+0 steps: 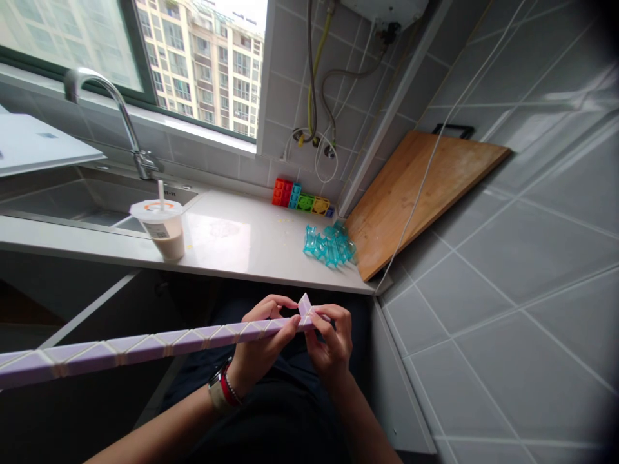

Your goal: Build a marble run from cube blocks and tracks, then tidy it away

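A long, segmented light purple strip runs from the left edge of the view to the middle, with a short piece bent upward at its right end. My left hand grips the strip near that end, thumb in front and fingers behind. With thumb and fingertips, my right hand pinches the right end beside the upright piece. Both hands are close together just below the counter's front edge. A watch and a red band are on my left wrist.
Behind my hands is a white counter with a drink cup, teal plastic pieces and colourful blocks. A wooden board leans at the right wall. The sink and faucet are at left.
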`<state>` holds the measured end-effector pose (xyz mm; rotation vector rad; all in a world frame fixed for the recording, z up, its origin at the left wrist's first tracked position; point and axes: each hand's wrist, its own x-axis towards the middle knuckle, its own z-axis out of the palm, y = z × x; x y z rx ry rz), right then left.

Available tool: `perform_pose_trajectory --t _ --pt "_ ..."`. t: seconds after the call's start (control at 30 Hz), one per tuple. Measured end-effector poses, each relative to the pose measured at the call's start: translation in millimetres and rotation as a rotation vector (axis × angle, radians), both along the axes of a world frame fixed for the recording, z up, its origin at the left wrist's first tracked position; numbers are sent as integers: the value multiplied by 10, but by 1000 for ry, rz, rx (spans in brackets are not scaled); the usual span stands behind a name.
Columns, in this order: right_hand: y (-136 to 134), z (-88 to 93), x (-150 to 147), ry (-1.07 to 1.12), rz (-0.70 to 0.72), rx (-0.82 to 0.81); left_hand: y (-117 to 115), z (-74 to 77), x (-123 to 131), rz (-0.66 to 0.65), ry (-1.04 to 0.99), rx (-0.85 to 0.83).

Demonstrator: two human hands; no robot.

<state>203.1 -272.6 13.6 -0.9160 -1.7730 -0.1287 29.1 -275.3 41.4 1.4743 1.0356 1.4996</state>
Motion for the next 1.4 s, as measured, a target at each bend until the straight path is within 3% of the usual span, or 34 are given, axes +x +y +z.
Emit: perform_pose_trajectory --t 0.17,0.4,0.63,0.8,0.93,1.1,1.27,1.4 --pt "65 163 142 9 203 -108 30 54 -67 -114 -83 -82" --pt "10 336 243 178 351 -292 85 -72 -152 -286 -168 -86" --pt "56 287 243 477 627 -594 77 25 -148 -458 -171 51" --pt "79 107 149 690 666 -767 61 -44 -129 -392 -187 79" --pt "50 76 114 794 704 -920 39 -104 -127 -334 -194 78" --pt "-1 63 90 842 890 -1086 23 -56 -148 -251 -203 21" --pt "-28 26 117 977 1151 -1300 45 -17 -226 -336 -213 41" --pt "11 29 233 881 1224 -1555 80 -39 -358 -410 -207 5"
